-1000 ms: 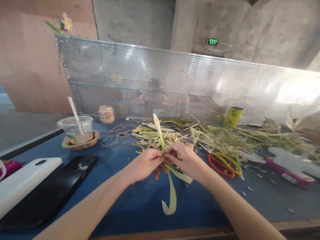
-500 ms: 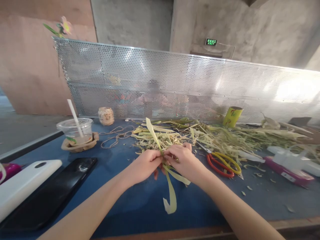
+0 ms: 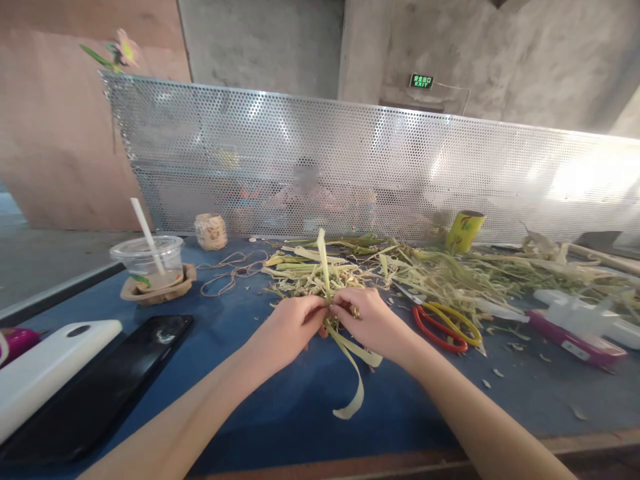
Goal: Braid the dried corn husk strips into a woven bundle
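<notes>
Since half a second ago, the upper end of our long pale green strip of leaf point(image 3: 323, 263) has swung from a leftward lean to nearly upright, and a pale curling ribbon-like tail point(image 3: 359, 387) below our hands has shifted rightward. Taking the metal scissors with red and yellow loop handles point(image 3: 425, 308) as our landmark, we have the strip to their left. Our left hand point(image 3: 293, 327) pinches it between thumb and fingers, and our right hand point(image 3: 370, 320) pinches it too, nearer the scissors, with the fingertips close together. Our fingers overlap there, so we cannot be sure whether the tail belongs to the same strip.

Left of the scissors and beyond our hands lies a heap of shredded yellow-green plant strips point(image 3: 310, 277); a looser greenish tangle of dry leaves point(image 3: 480, 277) spreads beyond them and to their right. Past the scissors, a bright yellow cylinder point(image 3: 464, 233) leans slightly. Well to the scissors' left, we see a loose brown string point(image 3: 227, 283), a clear plastic lidded cup point(image 3: 165, 263) with a white straw, and a glossy black phone point(image 3: 105, 387).
</notes>
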The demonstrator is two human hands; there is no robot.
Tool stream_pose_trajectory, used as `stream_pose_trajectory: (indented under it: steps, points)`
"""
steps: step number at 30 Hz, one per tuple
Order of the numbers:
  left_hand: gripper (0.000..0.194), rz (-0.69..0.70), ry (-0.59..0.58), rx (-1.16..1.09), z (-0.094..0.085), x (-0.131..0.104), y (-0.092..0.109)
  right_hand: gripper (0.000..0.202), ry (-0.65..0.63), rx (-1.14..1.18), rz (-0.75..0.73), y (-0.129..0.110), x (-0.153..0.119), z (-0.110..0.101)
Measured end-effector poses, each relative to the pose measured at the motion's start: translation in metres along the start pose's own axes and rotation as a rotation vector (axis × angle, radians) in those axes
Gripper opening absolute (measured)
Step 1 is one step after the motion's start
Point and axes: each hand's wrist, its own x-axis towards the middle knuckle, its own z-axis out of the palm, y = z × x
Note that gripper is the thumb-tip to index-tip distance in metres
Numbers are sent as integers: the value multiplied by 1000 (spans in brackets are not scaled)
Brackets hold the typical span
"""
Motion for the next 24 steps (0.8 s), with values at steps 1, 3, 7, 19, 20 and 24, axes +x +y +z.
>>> stream_pose_trajectory:
  steps: [1,3,7,19,20,24]
  points:
    - [26,-2,7,-5,-1,0,2,18,-6,32,17,-1,0,-1]
    - [26,13,37,-16,-2,0,4,19,-9,62,18,-2,1,-2]
    - [28,35,180,-128,-1,3,-1,20,-42,114,8,-4,1,-3]
    - [53,-27,266,-543,-2,6,-7,31,-18,131,-52,-2,2,5]
    - [56,-30,264,-566,-2,5,-5,33,1,105,-64,-1,2,4]
    - [68,-92,215,-704,-5,4,3,32,-12,83,-131,4,2,1]
